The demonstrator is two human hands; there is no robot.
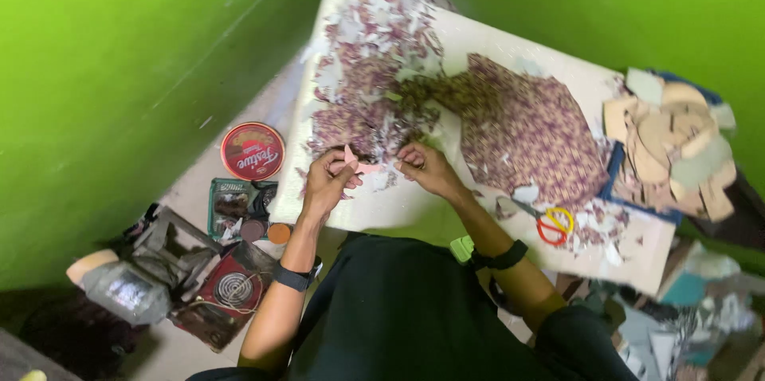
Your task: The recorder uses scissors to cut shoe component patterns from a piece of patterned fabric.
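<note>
Left hand [328,178] and right hand [424,167] fingers pinched shut on a pink paper piece [356,163], apparently, above the worktop [414,210]; scissors [550,223] lie near.

i see one package: a round red tin [253,151] with pale lettering on its lid, on the floor just left of my left hand [327,182], beside the table [398,210].

One head camera looks steeply down (tilted) over the worktable [414,214].
</note>
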